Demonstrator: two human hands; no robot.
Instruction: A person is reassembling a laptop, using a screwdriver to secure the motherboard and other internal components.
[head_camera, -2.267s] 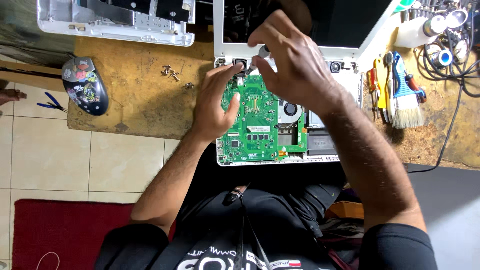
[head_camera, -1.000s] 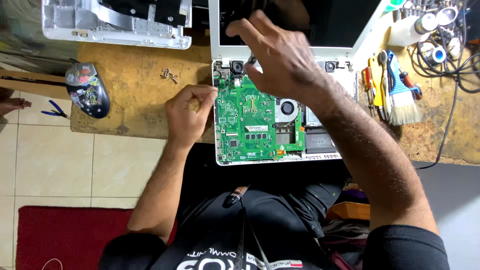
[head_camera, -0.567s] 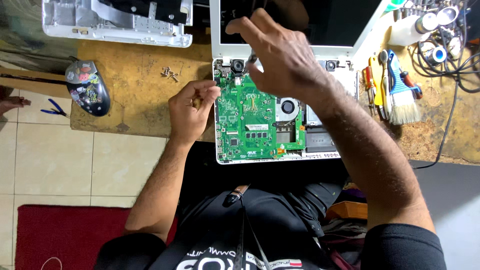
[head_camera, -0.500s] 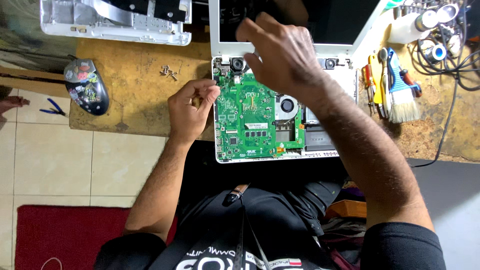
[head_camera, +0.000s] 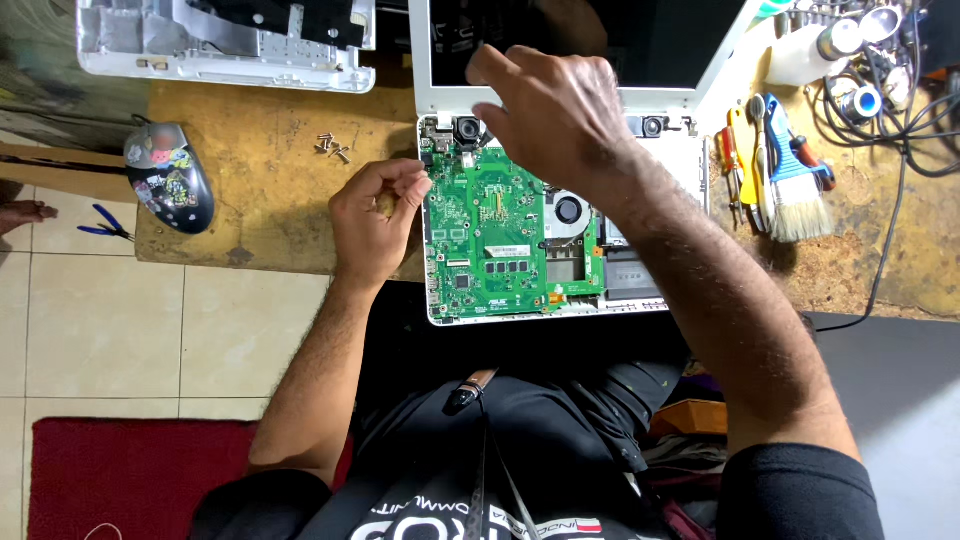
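An opened white laptop (head_camera: 440, 60) lies on the brown workbench with its green motherboard (head_camera: 495, 240) bared. My left hand (head_camera: 375, 220) rests at the board's left edge, fingers curled in a loose fist; whether it pinches something small I cannot tell. My right hand (head_camera: 550, 110) hovers over the board's top edge near the hinge, fingers bent downward; what the fingertips touch is hidden. A round fan (head_camera: 570, 210) sits to the right of the board.
A few loose screws (head_camera: 333, 148) lie left of the laptop. A decorated mouse (head_camera: 170, 178) sits at the bench's left end, a white laptop cover (head_camera: 225, 45) behind it. Screwdrivers and a brush (head_camera: 795, 190) lie right, cables (head_camera: 880, 90) beyond. Blue pliers (head_camera: 105, 225) lie on the tiled floor.
My left hand has pulled off the board to its left edge and curled shut. My right hand has shifted slightly up toward the hinge.
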